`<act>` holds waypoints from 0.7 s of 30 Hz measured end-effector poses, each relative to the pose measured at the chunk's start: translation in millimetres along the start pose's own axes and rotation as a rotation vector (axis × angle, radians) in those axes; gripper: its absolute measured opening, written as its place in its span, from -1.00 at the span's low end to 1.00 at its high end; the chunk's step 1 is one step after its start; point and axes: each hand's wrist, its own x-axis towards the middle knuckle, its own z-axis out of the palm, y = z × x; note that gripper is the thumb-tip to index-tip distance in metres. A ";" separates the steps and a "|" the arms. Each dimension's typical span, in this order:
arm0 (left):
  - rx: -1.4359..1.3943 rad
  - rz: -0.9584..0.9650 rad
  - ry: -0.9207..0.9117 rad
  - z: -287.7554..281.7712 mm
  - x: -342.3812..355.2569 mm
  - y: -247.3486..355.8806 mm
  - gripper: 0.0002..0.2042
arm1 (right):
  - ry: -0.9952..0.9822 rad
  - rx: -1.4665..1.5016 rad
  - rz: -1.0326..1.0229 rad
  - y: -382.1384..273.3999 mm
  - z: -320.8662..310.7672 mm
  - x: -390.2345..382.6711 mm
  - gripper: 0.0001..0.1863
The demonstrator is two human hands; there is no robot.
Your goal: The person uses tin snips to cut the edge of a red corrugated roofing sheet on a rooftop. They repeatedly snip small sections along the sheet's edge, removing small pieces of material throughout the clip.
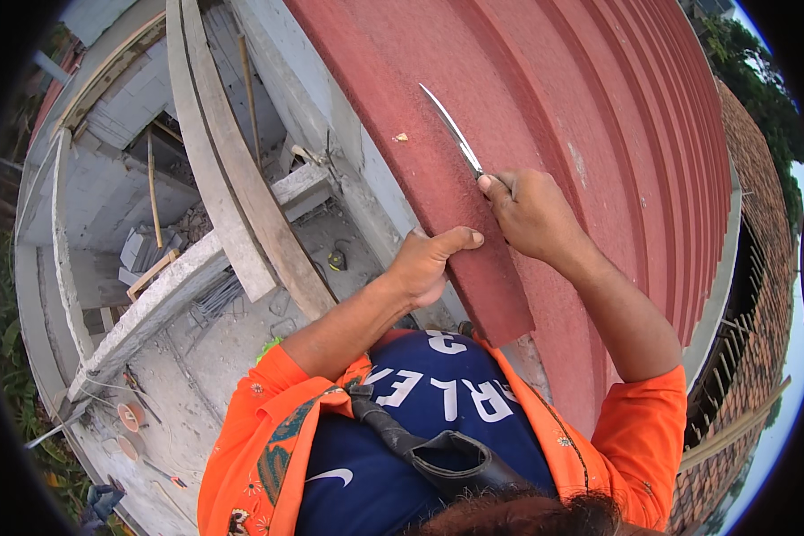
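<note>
My right hand (531, 210) is closed round the handle end of a tool with a long, pointed, silver blade (456, 134). The handle is hidden in my fist, so I cannot tell whether it is a knife or scissors. The blade points away and a little left, over the red ribbed roofing sheet (509, 107). My left hand (424, 263) grips the sheet's near left edge strip (496, 304), thumb on top and fingers out of sight at the side. A small yellowish scrap (400, 138) lies on the red surface.
Left of the sheet runs a grey concrete wall edge (339, 116), with a drop to a lower concrete floor (188, 357). Long wooden planks (232, 161) span that gap above a concrete beam (161, 304). Orange-rimmed buckets (131, 415) stand below. A tiled roof (759, 179) lies at far right.
</note>
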 end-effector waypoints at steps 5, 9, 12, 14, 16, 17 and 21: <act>0.009 0.002 0.009 -4.3 2.1 -2.0 -0.59 | 0.093 -0.056 -0.027 0.2 13.2 -1.4 -0.51; 0.006 0.010 -0.005 -1.4 1.0 -1.0 -0.57 | 0.139 -0.023 -0.031 -0.4 16.7 -3.6 -0.50; 0.004 0.000 -0.008 1.8 -1.4 1.9 -0.56 | 0.123 -0.035 -0.049 -2.1 10.8 -0.7 -0.48; -0.001 -0.006 -0.006 1.3 -2.8 2.4 -0.55 | 0.106 -0.050 -0.065 -4.5 7.1 5.5 -0.46; -0.007 -0.009 -0.008 1.3 -1.5 1.7 -0.55 | 0.096 -0.057 -0.065 -7.7 1.4 13.2 -0.45; -0.004 0.003 -0.009 0.4 -0.6 0.8 -0.55 | 0.079 -0.054 -0.047 -12.2 -2.5 17.7 -0.46; 0.005 0.024 0.002 -1.9 0.3 -0.8 -0.55 | 0.069 -0.062 -0.025 -17.8 -2.8 25.5 -0.46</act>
